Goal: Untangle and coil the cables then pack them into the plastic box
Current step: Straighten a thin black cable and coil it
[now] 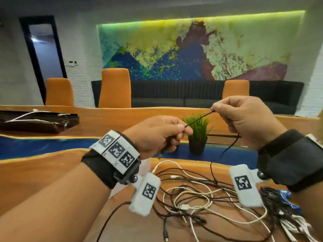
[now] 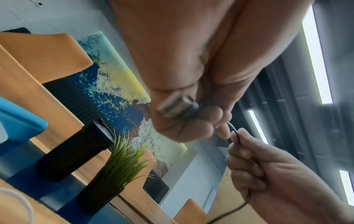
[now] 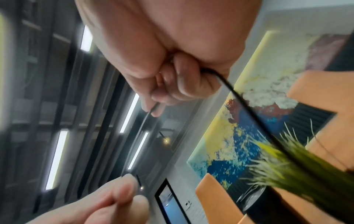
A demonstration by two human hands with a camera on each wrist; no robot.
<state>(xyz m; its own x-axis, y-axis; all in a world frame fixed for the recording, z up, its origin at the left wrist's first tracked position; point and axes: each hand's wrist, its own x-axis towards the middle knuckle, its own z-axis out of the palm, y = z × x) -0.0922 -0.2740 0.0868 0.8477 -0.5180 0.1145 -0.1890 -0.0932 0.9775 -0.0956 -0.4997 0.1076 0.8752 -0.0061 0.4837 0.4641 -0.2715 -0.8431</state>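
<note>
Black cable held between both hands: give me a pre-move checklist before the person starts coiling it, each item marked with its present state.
1. Left hand pinches the black cable: ok.
2. Right hand pinches the same cable: ok.
3. Span between the hands taut, no knot: ok.
4. USB plug tucked in the left palm: ok.
5. Trailing end free of the cable pile on the table: cannot tell; it drops toward the tangle.
6. Plastic box in reach: cannot tell.
</note>
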